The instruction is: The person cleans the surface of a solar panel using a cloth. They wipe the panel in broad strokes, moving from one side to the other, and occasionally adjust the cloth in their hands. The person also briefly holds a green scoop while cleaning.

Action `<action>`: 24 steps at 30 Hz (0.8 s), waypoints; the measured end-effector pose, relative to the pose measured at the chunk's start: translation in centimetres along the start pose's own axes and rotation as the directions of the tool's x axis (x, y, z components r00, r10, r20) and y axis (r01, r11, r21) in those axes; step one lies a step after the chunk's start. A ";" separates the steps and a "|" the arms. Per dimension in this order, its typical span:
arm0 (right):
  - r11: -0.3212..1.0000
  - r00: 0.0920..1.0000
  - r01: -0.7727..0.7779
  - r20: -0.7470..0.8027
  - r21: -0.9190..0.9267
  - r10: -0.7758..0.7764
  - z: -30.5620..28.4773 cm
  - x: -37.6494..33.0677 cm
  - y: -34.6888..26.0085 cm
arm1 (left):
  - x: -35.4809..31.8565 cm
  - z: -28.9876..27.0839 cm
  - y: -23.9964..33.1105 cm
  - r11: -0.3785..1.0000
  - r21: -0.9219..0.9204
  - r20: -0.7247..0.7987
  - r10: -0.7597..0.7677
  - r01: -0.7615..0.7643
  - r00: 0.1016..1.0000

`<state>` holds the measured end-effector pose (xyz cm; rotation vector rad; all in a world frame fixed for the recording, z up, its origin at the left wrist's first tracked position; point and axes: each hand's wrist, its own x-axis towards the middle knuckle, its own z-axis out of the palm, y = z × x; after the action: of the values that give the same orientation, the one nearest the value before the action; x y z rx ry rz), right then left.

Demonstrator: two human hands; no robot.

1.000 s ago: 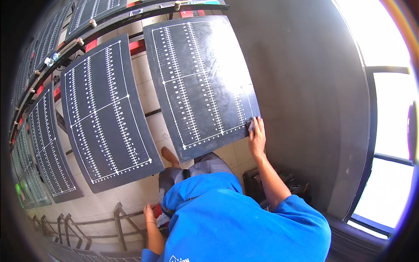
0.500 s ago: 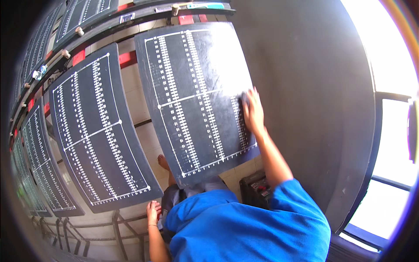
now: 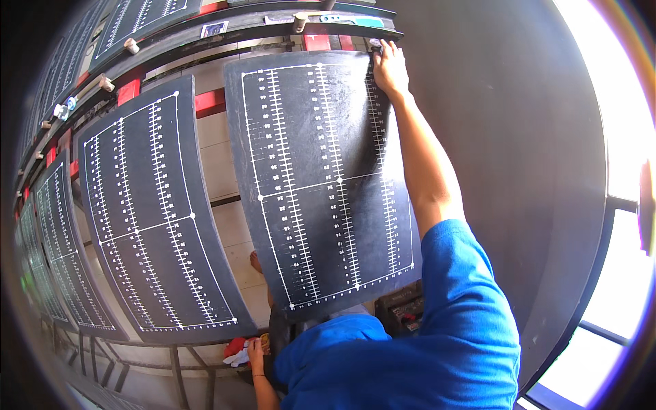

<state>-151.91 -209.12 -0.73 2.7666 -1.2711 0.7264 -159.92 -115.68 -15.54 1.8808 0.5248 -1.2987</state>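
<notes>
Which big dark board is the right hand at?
The rightmost board, beside the grey wall: the right hand is at its far right corner. Other boards lie further left.

On our right we have a plain grey wall (image 3: pixel 506 150), and beyond it a window (image 3: pixel 632 130) so bright that it washes out white between dark bars. Below us we see a pale tiled floor (image 3: pixel 217 164), with dark metal frames (image 3: pixel 176 376) at lower left.

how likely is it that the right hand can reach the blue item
Probably yes: the right hand is at the far right corner of the board, and nothing visible blocks the blue item on the rail.
</notes>
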 end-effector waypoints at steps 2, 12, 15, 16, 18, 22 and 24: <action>1.000 0.999 0.015 -0.051 0.023 -0.014 -0.2 -2.2 -2.6 | -1.6 -0.6 0.4 0.999 -0.004 -0.015 -0.037 0.037 0.999; 0.984 0.962 -0.074 0.270 0.160 0.029 -7.1 -8.6 -3.3 | -2.8 1.7 -0.1 0.994 0.101 0.017 0.050 -0.052 0.999; 0.943 0.954 -0.288 0.133 0.167 0.268 -4.1 -4.8 -8.6 | -0.3 -0.8 -2.4 0.995 0.048 0.042 0.085 -0.087 0.996; 0.976 0.988 -0.102 0.133 0.192 0.077 -2.7 -6.0 -14.1 | 0.1 -1.4 -3.3 0.997 0.039 0.045 0.061 -0.063 0.997; 0.836 0.862 0.439 0.109 0.330 -0.496 -2.4 -10.1 -24.6 | 0.2 -0.2 -4.7 0.999 -0.023 0.031 0.023 -0.022 0.999; 0.733 0.793 0.443 0.155 0.516 -0.589 -4.5 -8.7 -21.4 | -2.4 0.2 -4.2 0.995 -0.076 -0.013 -0.064 0.063 0.998; 0.702 0.951 -0.288 0.283 0.651 0.127 0.4 -4.8 -7.5 | -2.8 -0.5 -3.6 0.998 -0.018 0.007 -0.056 0.056 0.998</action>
<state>-149.02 -200.72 -1.75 3.3920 -1.6601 1.1432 -163.23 -112.79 -14.20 1.8588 0.5879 -1.3313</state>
